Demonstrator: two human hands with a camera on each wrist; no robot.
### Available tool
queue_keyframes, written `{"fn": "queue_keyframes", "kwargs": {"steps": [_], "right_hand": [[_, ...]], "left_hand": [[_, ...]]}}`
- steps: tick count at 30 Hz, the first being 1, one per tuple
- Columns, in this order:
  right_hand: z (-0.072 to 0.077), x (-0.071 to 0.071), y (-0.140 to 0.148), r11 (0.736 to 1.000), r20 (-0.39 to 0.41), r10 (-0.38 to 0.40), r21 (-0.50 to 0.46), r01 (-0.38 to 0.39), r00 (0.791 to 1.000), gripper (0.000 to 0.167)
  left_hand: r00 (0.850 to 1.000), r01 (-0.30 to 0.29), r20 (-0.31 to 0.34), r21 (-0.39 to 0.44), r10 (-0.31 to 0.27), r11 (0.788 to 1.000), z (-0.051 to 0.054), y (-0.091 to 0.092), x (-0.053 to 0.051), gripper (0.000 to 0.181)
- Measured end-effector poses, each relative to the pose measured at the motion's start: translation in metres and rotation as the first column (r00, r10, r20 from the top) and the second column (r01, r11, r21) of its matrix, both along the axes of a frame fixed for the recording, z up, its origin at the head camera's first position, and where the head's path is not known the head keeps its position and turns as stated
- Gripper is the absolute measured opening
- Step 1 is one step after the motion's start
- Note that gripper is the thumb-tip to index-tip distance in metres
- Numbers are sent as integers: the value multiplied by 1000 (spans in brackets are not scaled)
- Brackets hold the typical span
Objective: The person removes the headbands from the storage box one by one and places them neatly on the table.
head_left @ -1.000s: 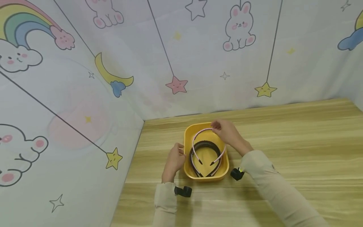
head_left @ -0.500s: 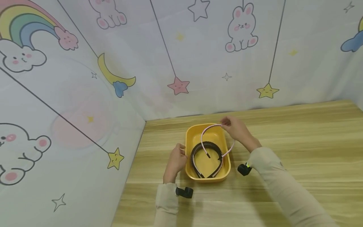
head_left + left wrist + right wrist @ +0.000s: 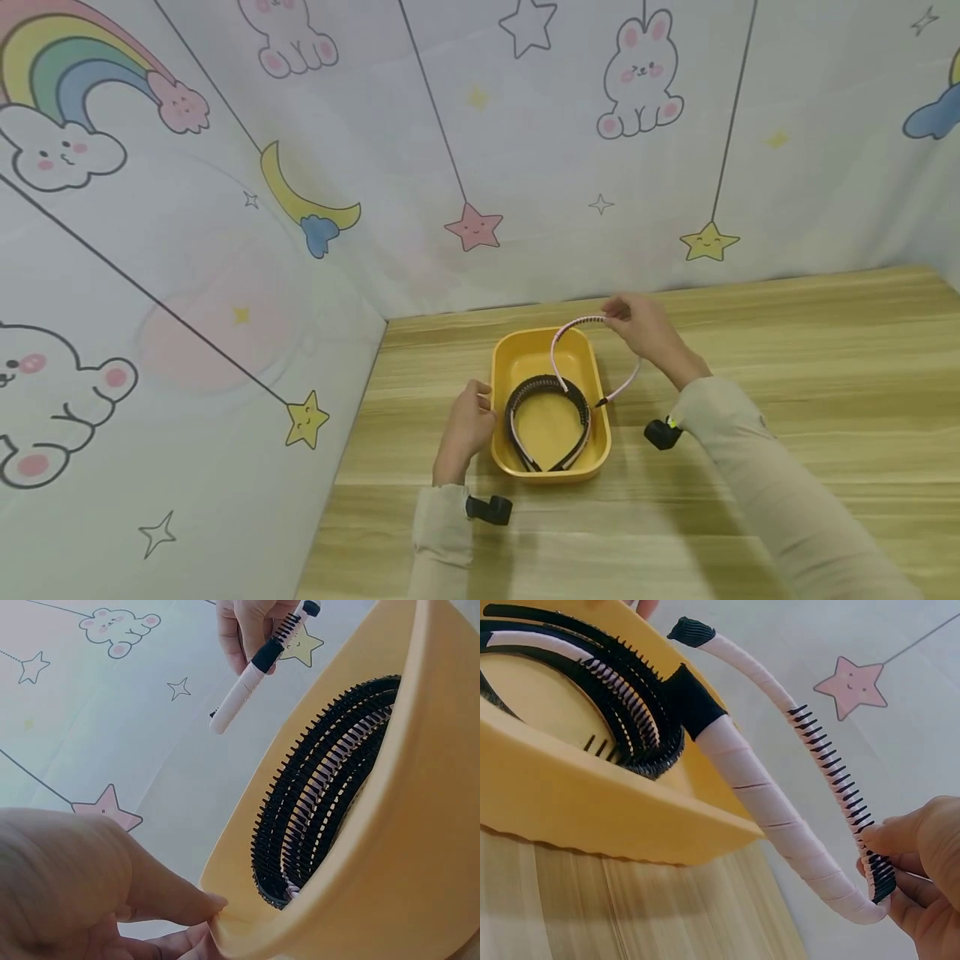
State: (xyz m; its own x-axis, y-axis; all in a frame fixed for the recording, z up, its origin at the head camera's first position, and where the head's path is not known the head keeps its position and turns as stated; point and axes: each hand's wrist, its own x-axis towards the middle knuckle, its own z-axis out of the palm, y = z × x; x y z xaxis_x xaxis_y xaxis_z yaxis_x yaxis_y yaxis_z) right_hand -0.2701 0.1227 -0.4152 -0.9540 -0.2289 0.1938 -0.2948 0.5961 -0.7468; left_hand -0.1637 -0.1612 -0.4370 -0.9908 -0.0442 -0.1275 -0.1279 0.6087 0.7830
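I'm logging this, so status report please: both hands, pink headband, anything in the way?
Right hand pinching pink headband. Left hand gripping wall of yellow bin. Pink headband held above other headbands in bin. No snag visible.

A rainbow (image 3: 71, 52), yellow moon (image 3: 292, 198) and pink star (image 3: 473, 229) decorate the white backdrop (image 3: 540, 158).

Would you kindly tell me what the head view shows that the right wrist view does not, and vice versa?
Only the head view shows the rainbow, the yellow moon and both sleeves.
Only the right wrist view shows the wrapping seams on the pink headband.
Both show the right hand pinching that headband, dark headbands inside the yellow tray, and the table.
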Motion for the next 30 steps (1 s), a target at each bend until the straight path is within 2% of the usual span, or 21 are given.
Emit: {"fn": "queue_keyframes", "kwargs": {"steps": [13,23,30], "right_hand": [[-4,-10,19,1000,-6,-26,7,26,1000,23],[-4,-17,29,999,-13,-41,28,41,999,22],[-9,-24,33,997,-27,-64,36,65,998,21]], "left_hand": [[1000,15,-18,-7,-15,1000,-2,-1,0,38],[1000,14,-4,6,-14,1000,-3,-1,0,37],[999,16,-28,5,-16,1000,-4,-2,-1,37]]}}
